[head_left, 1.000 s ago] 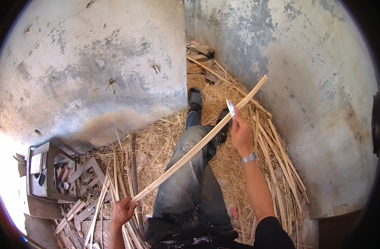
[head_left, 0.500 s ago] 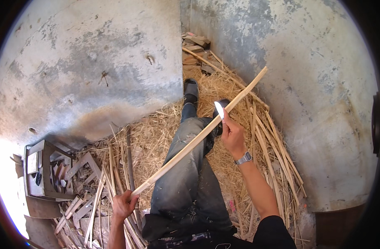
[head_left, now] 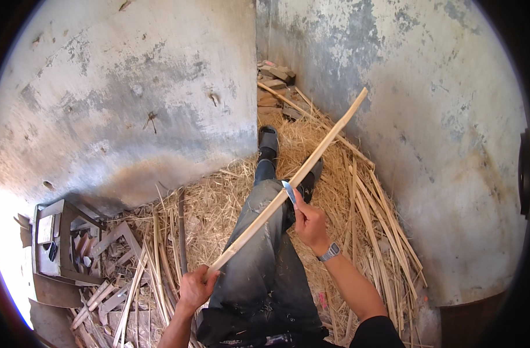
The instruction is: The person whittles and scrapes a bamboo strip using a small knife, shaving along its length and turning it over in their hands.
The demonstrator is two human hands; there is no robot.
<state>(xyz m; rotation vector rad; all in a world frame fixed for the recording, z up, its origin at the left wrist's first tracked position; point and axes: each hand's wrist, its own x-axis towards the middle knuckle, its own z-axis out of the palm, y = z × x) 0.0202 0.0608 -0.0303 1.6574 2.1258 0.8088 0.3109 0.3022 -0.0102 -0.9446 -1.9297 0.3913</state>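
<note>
A long pale bamboo strip (head_left: pixel 259 219) slants across my legs, its far end raised toward the corner of the walls. My left hand (head_left: pixel 196 288) grips the near end, fingers wrapped round it. In my right hand (head_left: pixel 311 224) is a small knife (head_left: pixel 289 192) with a bright blade. That blade lies against the strip near its middle, over my knees. The handle is mostly hidden in my fingers. A metal watch (head_left: pixel 330 252) sits on my right wrist.
Straw-like shavings (head_left: pixel 218 200) cover the floor round my feet. Several bamboo strips (head_left: pixel 386 220) lie along the right wall (head_left: pixel 444 156). At left, beside more strips and wood scraps, stands a wooden frame (head_left: pixel 62 243). Bricks (head_left: pixel 274 72) are piled in the far corner.
My right hand with the knife has moved down and left along the strip. My left hand has shifted right and slightly lower, carrying the strip's near end with it.
</note>
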